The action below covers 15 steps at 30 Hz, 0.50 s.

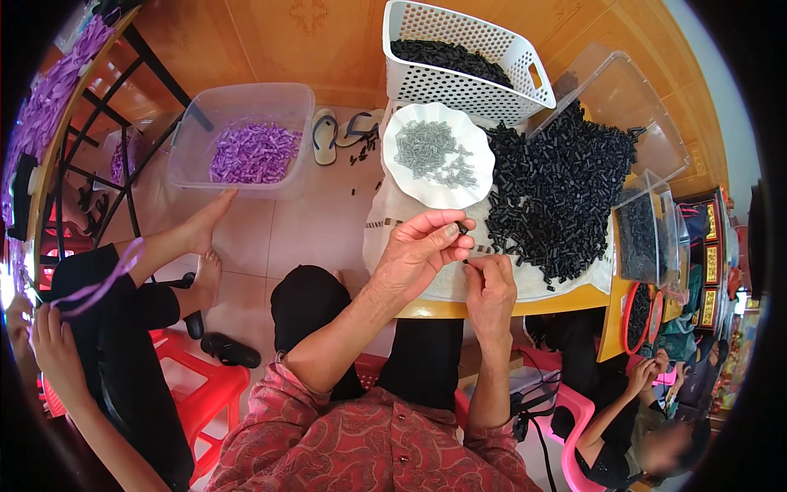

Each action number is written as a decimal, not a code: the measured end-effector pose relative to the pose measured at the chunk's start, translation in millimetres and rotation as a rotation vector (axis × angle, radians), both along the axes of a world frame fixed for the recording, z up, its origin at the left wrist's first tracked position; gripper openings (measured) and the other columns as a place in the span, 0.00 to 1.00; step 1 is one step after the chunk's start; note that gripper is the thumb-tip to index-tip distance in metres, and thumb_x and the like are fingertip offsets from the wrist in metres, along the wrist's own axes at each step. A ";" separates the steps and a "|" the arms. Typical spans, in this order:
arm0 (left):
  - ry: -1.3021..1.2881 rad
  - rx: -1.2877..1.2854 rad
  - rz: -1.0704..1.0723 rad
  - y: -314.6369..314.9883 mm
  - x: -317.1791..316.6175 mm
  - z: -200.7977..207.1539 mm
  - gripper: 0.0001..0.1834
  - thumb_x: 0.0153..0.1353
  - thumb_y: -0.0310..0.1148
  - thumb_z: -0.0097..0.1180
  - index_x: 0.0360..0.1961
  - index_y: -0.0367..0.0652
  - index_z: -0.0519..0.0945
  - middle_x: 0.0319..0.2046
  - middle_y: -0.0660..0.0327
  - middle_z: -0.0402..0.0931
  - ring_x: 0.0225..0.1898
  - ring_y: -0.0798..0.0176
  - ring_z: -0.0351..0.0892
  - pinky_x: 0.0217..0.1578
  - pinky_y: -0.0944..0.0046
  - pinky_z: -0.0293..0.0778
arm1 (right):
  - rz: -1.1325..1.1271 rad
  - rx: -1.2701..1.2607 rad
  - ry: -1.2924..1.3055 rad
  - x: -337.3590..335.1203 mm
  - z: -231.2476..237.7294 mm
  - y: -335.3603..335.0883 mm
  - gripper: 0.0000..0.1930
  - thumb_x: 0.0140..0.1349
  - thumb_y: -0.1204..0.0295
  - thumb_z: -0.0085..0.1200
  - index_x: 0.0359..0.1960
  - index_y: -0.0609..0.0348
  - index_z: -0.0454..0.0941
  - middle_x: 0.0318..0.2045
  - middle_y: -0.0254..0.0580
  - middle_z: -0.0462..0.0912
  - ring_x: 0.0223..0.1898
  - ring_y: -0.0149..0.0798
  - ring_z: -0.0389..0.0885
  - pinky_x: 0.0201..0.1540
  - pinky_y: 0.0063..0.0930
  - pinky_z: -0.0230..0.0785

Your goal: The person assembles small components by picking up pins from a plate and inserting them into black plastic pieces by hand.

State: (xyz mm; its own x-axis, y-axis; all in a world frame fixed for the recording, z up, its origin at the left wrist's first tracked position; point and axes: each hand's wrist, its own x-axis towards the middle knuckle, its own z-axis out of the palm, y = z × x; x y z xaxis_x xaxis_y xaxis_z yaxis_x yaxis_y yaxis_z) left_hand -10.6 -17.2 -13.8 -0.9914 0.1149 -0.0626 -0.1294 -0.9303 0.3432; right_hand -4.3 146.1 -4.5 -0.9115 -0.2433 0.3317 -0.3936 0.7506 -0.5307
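Note:
My left hand (426,244) pinches a small black plastic piece (462,229) between thumb and fingers, above the front part of the cloth-covered table. Just to its right and nearer to me, my right hand (492,291) has its thumb and forefinger pressed together; a tiny dark bit shows at their tips, too small to name. Beyond my left hand stands a white scalloped plate (418,190) with many small clear pieces (428,146) on it. A large heap of small black tubular pieces (566,184) lies on the cloth to the right of the plate.
A white perforated basket (455,86) of black pieces stands at the back. Clear bins (648,238) sit at the right. On the floor, a clear tub (184,160) holds purple strips. Other people sit at left and right; a red stool (205,373) stands at left.

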 end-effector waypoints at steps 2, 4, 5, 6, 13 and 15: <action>0.019 0.001 -0.012 0.0 0.4 0.3 0.13 0.64 0.24 0.52 0.50 0.38 0.77 0.46 0.53 0.77 0.40 0.64 0.79 0.42 0.65 0.78 | 0.006 0.038 0.029 0.0 0.4 0.3 0.06 0.54 0.81 0.57 0.34 0.63 0.76 0.30 0.46 0.76 0.31 0.48 0.78 0.33 0.36 0.71; 0.030 0.003 -0.017 0.7 1.2 -1.1 0.14 0.64 0.24 0.52 0.51 0.37 0.76 0.46 0.53 0.77 0.41 0.65 0.80 0.42 0.65 0.78 | -0.015 -0.053 0.038 -0.3 1.1 0.4 0.06 0.56 0.81 0.56 0.35 0.64 0.75 0.29 0.46 0.76 0.29 0.46 0.77 0.32 0.33 0.70; 0.041 0.005 -0.019 0.7 1.4 -1.9 0.14 0.65 0.25 0.51 0.51 0.36 0.75 0.46 0.54 0.77 0.41 0.65 0.80 0.42 0.66 0.78 | -0.015 -0.054 0.038 0.6 3.5 -0.2 0.06 0.56 0.81 0.56 0.35 0.64 0.75 0.29 0.46 0.76 0.29 0.46 0.77 0.32 0.33 0.70; 0.040 0.004 -0.019 0.7 1.3 -3.0 0.14 0.65 0.25 0.51 0.51 0.36 0.75 0.46 0.54 0.77 0.41 0.65 0.80 0.42 0.66 0.78 | -0.040 -0.156 -0.054 2.4 7.5 -1.0 0.05 0.57 0.81 0.56 0.35 0.64 0.75 0.29 0.44 0.77 0.29 0.41 0.78 0.32 0.30 0.70; 0.032 0.024 -0.045 3.0 1.6 -5.9 0.15 0.64 0.25 0.52 0.53 0.37 0.75 0.45 0.55 0.78 0.41 0.66 0.80 0.43 0.66 0.77 | -0.058 -0.719 -0.287 9.1 33.1 -10.8 0.07 0.59 0.80 0.58 0.39 0.64 0.75 0.30 0.34 0.79 0.31 0.24 0.76 0.36 0.16 0.70; 0.017 0.020 -0.051 4.2 1.9 -6.5 0.16 0.64 0.25 0.53 0.53 0.37 0.75 0.45 0.55 0.78 0.41 0.66 0.80 0.43 0.66 0.77 | -0.051 -0.753 -0.291 8.8 36.1 -10.5 0.08 0.58 0.82 0.58 0.39 0.65 0.76 0.31 0.34 0.79 0.31 0.25 0.77 0.36 0.17 0.71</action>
